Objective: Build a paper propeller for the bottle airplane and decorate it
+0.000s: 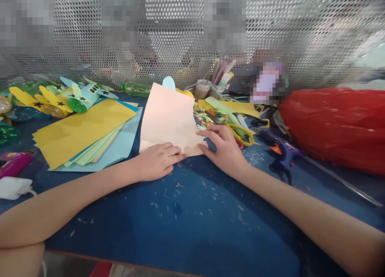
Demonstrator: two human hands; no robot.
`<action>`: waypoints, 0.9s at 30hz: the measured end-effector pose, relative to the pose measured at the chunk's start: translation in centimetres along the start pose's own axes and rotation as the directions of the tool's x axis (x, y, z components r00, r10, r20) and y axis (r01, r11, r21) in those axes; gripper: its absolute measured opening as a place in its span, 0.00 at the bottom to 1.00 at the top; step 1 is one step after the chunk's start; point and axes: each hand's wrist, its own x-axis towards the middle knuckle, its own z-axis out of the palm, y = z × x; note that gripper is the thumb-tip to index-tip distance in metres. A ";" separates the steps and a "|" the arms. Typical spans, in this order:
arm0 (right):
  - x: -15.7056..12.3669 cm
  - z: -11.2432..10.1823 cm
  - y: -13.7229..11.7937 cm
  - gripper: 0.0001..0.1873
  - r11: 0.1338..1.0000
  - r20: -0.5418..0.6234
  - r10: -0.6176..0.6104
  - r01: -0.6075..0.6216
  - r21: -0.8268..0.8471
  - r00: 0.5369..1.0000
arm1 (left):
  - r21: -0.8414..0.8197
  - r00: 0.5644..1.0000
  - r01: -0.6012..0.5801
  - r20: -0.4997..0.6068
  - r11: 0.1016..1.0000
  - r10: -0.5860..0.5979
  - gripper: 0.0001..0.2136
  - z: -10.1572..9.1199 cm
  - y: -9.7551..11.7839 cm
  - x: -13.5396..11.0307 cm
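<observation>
**Pale pink sheet [168, 116] lies in the middle of a blue desk [168, 229]**

At the far left, a magenta object [15, 163] rests just behind a white plug [15, 188] with a white cord. Farther back stand yellow paper shapes [49, 102] marked with black stars, and beside them a light blue paper shape [88, 97], also starred, fitted around a green bottle. Next comes a fanned stack of colored paper [87, 128]: yellow on top, with green and blue sheets showing beneath.

The left hand [158, 161] rests over the near edge of the pink sheet, its fingers pressed together; whether it pinches the paper I cannot tell. The sheet's near left corner carries a narrow fold. Behind its far edge shows the rounded tip of a light blue piece [169, 83].

The right hand [224, 148] is at the sheet's right side, thumb and index finger spread, with a gap between them at the near right corner. Just beyond are paper scraps [210, 118], then a yellow looped handle [251, 138]. Farther right lie a dark blue glue gun [284, 154], a thin clear rod [343, 180] and a bulging red plastic bag [333, 128].
</observation>
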 end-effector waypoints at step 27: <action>0.6 -2.8 0.7 0.13 0.871 0.003 -0.487 0.486 -0.065 0.873 | 0.055 0.999 0.011 0.048 0.998 -0.013 0.20 -0.4 0.3 0.1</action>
